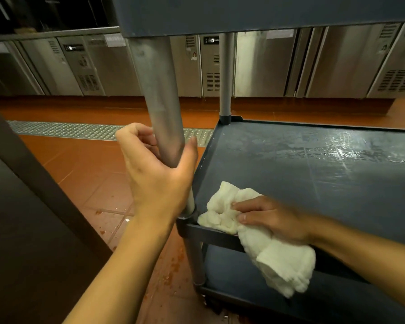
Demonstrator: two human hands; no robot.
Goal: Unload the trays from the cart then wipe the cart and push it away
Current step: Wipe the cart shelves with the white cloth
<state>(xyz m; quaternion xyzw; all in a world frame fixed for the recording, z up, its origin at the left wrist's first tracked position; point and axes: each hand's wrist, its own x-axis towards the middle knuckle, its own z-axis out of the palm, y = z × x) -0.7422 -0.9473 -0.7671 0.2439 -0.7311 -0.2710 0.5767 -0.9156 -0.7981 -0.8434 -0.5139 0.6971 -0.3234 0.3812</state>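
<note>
Counter [21,206], dark and cut off at the left edge, is giving us little to read. Beside it we are curling our left hand [157,169] around the post [159,101] of the cart [313,160], thumb on one side and fingers wrapping behind, their tips hidden. Our right hand [274,220] is pressing and pinching the cloth [255,232] at the middle shelf's near left corner, one end hanging over the rim. Streaks are shining on that shelf; the top shelf is running out of view.
</note>
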